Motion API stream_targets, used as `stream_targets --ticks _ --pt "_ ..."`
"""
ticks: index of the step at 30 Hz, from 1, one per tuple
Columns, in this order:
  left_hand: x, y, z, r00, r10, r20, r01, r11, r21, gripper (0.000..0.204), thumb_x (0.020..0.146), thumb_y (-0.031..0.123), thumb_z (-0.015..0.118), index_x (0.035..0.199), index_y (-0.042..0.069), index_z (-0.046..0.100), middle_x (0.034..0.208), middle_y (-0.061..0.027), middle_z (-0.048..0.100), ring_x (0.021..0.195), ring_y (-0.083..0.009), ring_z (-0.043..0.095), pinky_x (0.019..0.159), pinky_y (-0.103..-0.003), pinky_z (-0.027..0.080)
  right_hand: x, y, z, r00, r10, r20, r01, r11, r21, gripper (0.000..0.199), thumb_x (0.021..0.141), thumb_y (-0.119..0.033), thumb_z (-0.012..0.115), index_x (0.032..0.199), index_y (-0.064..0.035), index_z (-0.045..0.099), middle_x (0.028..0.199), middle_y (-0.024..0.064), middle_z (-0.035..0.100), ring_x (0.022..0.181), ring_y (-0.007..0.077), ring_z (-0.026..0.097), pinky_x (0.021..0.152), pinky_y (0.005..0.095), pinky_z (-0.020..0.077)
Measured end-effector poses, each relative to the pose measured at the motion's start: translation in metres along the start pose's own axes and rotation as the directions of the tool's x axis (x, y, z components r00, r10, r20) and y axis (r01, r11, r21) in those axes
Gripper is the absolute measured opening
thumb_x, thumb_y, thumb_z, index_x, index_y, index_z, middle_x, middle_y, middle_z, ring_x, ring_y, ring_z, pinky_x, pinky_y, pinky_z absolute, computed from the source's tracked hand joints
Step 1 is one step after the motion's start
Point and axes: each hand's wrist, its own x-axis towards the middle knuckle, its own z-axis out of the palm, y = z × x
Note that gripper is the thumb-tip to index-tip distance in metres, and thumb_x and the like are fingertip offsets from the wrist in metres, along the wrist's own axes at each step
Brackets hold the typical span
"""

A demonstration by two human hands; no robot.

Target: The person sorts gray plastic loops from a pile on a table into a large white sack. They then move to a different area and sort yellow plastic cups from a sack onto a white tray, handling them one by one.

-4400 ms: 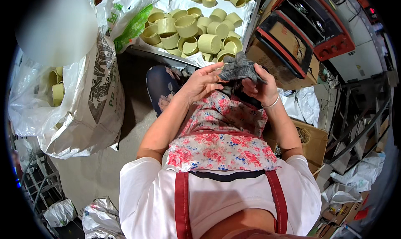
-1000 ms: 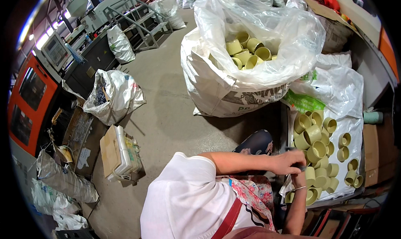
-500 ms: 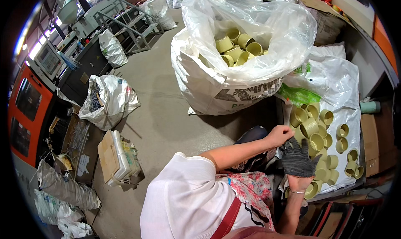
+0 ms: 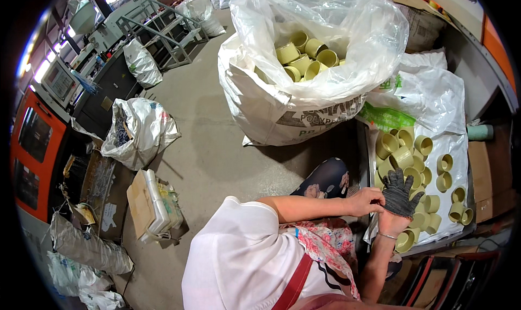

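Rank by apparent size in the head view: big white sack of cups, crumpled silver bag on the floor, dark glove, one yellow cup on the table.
1. Big white sack
2. Crumpled silver bag
3. Dark glove, on the right hand, with the left hand tugging its edge
4. Yellow cup

Fisheye distortion makes true sizes unsure.

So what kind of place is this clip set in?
Most likely a factory floor or workshop handling moulded plastic parts. A big woven sack is full of yellowish rings, more of them lie on a tray, and an orange machine stands at the far left.
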Motion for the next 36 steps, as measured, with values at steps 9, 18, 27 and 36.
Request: stream_targets --ticks 9,18,27,36 --pt "-0.002 -0.009 0.001 0.964 -0.256 0.077 0.267 0.934 -0.239 0.014 0.073 0.01 0.065 0.081 0.0 0.059 0.074 -0.0046 0.054 0.069 -0.011 0.052 0.065 -0.026 0.044 0.005 0.003 -0.028 0.998 0.001 -0.063 -0.001 1.0 -0.005 0.052 0.093 -0.036 0.036 0.135 -0.0059 0.033 0.136 0.0159 0.037 0.124 0.0277 0.035 0.106 0.0387 0.0231" --pt "-0.012 0.007 0.016 0.97 -0.061 0.237 0.081 0.994 -0.075 0.013 0.079 0.013 0.055 0.079 0.0 0.053 0.08 -0.0121 0.055 0.077 -0.0245 0.054 0.07 -0.034 0.043 0.007 -0.028 -0.081 0.999 0.028 0.022 -0.024 0.988 -0.154 0.043 0.09 -0.019 0.036 0.129 -0.0016 0.041 0.13 0.018 0.042 0.114 0.0317 0.045 0.1 0.0415 0.0336" --pt "-0.026 0.028 0.01 0.965 0.047 0.258 -0.038 0.998 -0.04 0.013 0.077 0.013 0.058 0.074 0.002 0.051 0.072 -0.0109 0.051 0.069 -0.0271 0.051 0.064 -0.034 0.042 0.036 -0.018 -0.095 0.957 -0.168 -0.237 -0.077 0.642 -0.763 0.024 0.077 -0.021 0.049 0.092 -0.0017 0.051 0.096 0.0182 0.05 0.087 0.0329 0.052 0.078 0.0423 0.0397" --pt "0.001 0.015 -0.004 0.999 -0.001 0.052 -0.011 0.971 0.237 0.027 0.069 0.014 0.071 0.092 0.004 0.06 0.078 -0.0076 0.054 0.069 -0.0196 0.053 0.062 -0.029 0.045 -0.013 -0.012 -0.056 0.883 0.269 -0.385 -0.174 -0.574 -0.8 0.019 0.063 -0.019 0.059 0.064 0.0001 0.06 0.069 0.0204 0.058 0.064 0.0358 0.057 0.058 0.0433 0.045"
